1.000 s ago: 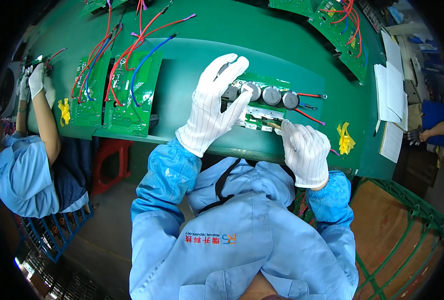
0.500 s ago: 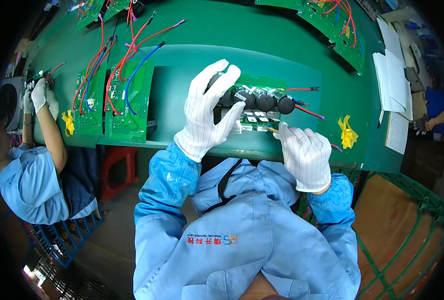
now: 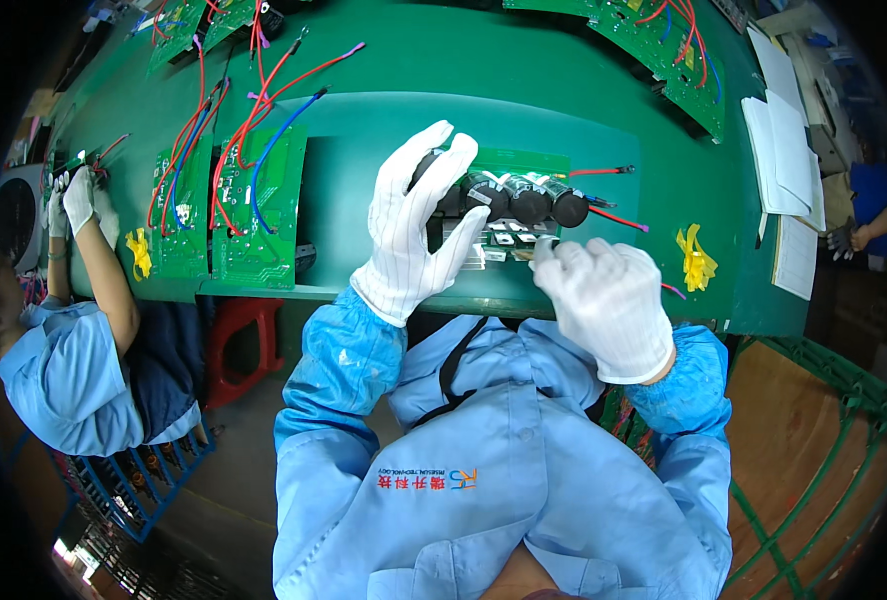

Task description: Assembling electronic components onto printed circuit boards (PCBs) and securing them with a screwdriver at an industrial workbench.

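Observation:
In front of me on the green table lies a green circuit board (image 3: 524, 160), with a row of black cylindrical capacitors (image 3: 531, 205) along it. Red and dark wires (image 3: 619, 217) stick out from its right end. My left hand (image 3: 411, 230), in a white striped glove, wraps its thumb and fingers round the left end of the capacitor row. White-gloved too, my right hand (image 3: 609, 310) is pinched closed at the board's near edge, beside some small white-topped parts (image 3: 507, 240). Its fingers hold a thin brownish tool, mostly hidden and slightly blurred.
Circuit boards (image 3: 259, 205) with red and blue wires lie to the left; others (image 3: 654, 60) are at the far right. Yellow strips (image 3: 697, 260) sit near the right edge, by papers (image 3: 784, 160). At the left, a co-worker (image 3: 74, 350) handles a small board.
My right hand has shifted slightly left along the board's near edge, its fingers curling over more. My left hand keeps its hold in about the same place.

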A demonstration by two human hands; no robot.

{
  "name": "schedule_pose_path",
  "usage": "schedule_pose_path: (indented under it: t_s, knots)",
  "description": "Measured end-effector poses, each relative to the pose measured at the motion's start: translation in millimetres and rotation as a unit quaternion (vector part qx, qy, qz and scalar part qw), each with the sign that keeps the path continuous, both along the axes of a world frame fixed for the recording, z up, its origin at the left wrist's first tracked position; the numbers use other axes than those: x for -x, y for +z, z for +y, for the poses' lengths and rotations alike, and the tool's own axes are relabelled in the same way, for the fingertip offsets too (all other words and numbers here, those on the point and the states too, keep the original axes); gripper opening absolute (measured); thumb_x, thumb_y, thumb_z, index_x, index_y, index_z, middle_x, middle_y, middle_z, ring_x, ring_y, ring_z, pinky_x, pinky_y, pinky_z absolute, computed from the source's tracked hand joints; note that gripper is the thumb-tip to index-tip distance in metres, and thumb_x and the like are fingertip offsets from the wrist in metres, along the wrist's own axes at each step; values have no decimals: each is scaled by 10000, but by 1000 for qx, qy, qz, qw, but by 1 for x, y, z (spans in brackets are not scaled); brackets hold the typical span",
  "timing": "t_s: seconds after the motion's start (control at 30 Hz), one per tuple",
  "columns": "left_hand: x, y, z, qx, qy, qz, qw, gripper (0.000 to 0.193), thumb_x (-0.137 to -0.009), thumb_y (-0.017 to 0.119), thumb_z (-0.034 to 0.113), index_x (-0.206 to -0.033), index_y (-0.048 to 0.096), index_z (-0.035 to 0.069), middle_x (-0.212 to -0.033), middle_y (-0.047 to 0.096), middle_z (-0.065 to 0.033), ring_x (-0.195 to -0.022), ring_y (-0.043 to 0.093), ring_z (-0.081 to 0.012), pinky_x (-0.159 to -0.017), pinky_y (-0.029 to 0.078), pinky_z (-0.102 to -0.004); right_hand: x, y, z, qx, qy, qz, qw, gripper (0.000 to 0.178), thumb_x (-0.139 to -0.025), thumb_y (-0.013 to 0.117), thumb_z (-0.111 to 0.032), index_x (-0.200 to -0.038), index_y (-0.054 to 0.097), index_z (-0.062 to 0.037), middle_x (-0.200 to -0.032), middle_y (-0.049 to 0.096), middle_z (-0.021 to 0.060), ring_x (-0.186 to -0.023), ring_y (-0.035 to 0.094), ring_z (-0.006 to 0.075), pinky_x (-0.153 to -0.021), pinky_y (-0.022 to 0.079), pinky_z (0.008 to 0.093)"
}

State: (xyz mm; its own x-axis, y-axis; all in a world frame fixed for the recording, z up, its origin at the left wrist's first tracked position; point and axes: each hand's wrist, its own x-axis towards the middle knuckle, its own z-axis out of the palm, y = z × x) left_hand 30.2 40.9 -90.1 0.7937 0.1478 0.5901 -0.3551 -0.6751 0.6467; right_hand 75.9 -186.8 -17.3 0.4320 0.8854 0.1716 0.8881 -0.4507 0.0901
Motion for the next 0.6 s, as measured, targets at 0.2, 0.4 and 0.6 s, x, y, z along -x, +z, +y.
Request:
schedule_pose_path:
  t_s: [0.2,0.4,0.6]
  knots:
    - [-1,1,9,36,-23,-4,999,392,-976,586,101,-1346,625,-24,-1392,591,-253,-1296,578,-379,-1127,427,-443,-5,0,-20,-99,-94,89,987,277,-824,720,-139,-1096,684,-106,-805,594,40,-672,611,217,-584,467,371]
    - [-4,-8,13,103,-42,-17,994,377,-971,592,28,-1344,626,-12,-1376,611,-221,-1284,590,-354,-1093,461,-418,3,-21,-22,-180,-112,106,972,338,-836,779,-139,-1166,720,-96,-859,660,49,-675,630,228,-610,491,363]
    - [-7,-12,8,105,-24,-3,994,384,-991,576,8,-1372,597,-32,-1413,585,-203,-1320,560,-322,-1121,435,-403,10,-31,-14,-189,-103,102,971,365,-830,783,-130,-1188,718,-91,-867,672,45,-676,632,227,-604,494,362]
